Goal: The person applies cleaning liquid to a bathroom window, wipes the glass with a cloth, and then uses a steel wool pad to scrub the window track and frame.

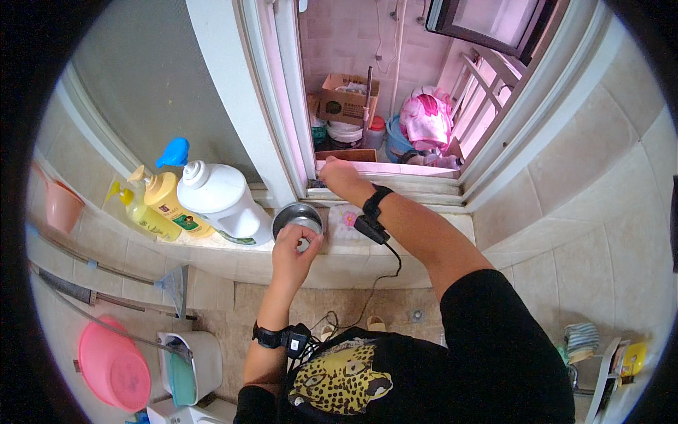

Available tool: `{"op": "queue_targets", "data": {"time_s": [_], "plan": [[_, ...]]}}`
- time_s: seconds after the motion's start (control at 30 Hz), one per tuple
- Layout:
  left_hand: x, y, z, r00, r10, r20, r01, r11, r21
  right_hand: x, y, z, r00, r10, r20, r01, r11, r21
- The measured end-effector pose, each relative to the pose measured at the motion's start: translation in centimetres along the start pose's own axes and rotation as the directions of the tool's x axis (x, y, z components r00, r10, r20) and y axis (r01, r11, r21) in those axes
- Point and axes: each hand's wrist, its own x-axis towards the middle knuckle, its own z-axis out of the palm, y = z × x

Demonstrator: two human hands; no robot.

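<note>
On the window ledge stands a round metal bowl (pixel 312 211). My left hand (pixel 293 247) is at its near side, fingers curled over the rim and gripping it. My right hand (pixel 340 177) reaches across to the lower left corner of the window frame (pixel 395 185), at the sliding track. Its fingers are closed, and what they hold there is hidden by the hand. Below my right wrist lies a folded white cloth (pixel 342 216) with a pink flower, just right of the bowl.
Left of the bowl stand a large white jug (pixel 215 198) and a yellow pump bottle (pixel 171 205). A black cable (pixel 399 263) hangs from my right wrist. A pink basin (pixel 116 360) and a white bin (pixel 205 353) are at lower left. Beyond the window sits a cardboard box (pixel 345 106).
</note>
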Motion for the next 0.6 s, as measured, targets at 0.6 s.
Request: {"op": "queue_targets", "data": {"time_s": [0.6], "plan": [[-1.7, 0.3, -2.9, 0.987, 0.158, -0.02, -0.15, 0.967, 0.207, -16.0, 17.9, -14.7, 0.922, 0.298, 0.248, -0.335, 0.934, 0.122]]}}
